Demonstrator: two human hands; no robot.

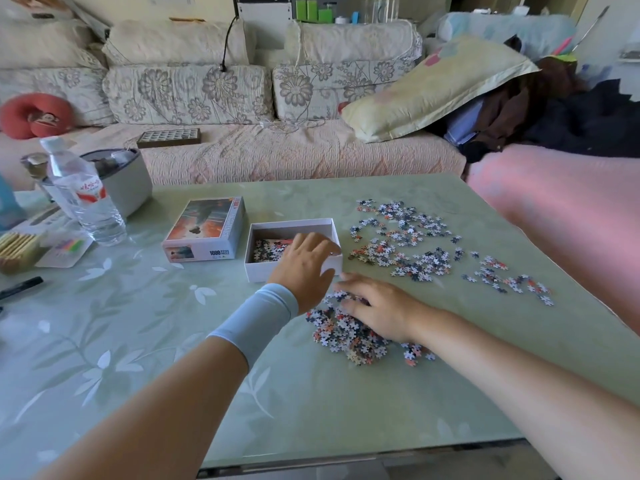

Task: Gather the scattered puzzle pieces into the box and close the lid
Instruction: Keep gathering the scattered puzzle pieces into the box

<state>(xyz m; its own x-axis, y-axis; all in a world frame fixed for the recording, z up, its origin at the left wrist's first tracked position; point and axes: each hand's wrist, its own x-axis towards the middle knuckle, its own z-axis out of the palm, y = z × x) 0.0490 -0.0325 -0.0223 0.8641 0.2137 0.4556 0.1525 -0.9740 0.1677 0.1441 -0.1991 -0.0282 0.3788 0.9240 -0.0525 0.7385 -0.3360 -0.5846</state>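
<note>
A white open box [294,224] stands mid-table with some puzzle pieces [268,250] inside. Its printed lid [204,230] lies just left of it. My left hand [306,263], with a pale blue wristband, rests over the box's near right corner, fingers spread on the rim. My right hand [377,310] lies flat, fingers apart, on a heap of pieces [346,336] in front of the box. More scattered pieces [405,240] cover the table to the right, with a smaller cluster [509,282] further right.
On the green leaf-patterned table [138,341], a water bottle [85,195], a grey pot [124,178], a black pen [20,287] and small packets [62,249] stand at the left. A sofa [277,147] with cushions runs behind; pink bedding [571,216] lies right.
</note>
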